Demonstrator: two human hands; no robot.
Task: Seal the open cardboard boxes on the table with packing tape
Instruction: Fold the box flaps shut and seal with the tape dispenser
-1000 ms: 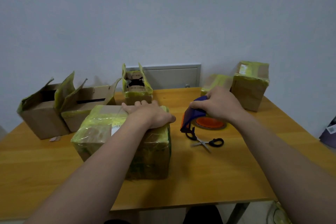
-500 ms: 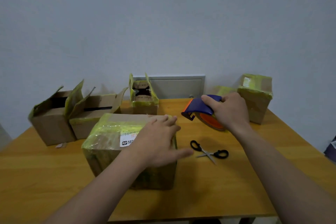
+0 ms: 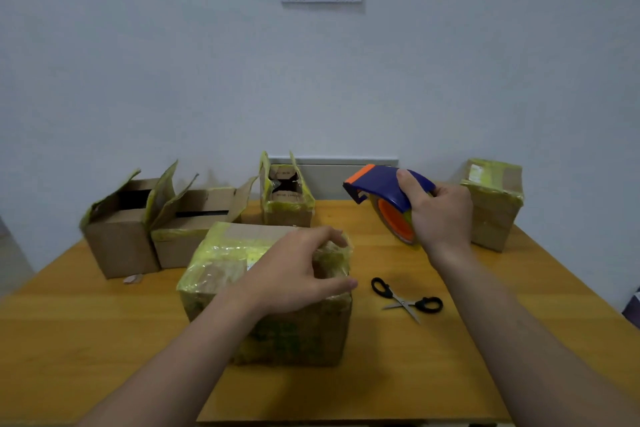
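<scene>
Left hand (image 3: 294, 274) over taped box (image 3: 221, 255), right hand (image 3: 441, 215) grips dispenser (image 3: 386, 184); scissors (image 3: 403, 302) beside box.

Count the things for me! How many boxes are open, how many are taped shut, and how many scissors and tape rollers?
Open boxes: 3
Taped-up boxes: 2
Scissors: 1
Tape dispenser: 1, held in the right hand
Total: 7
</scene>
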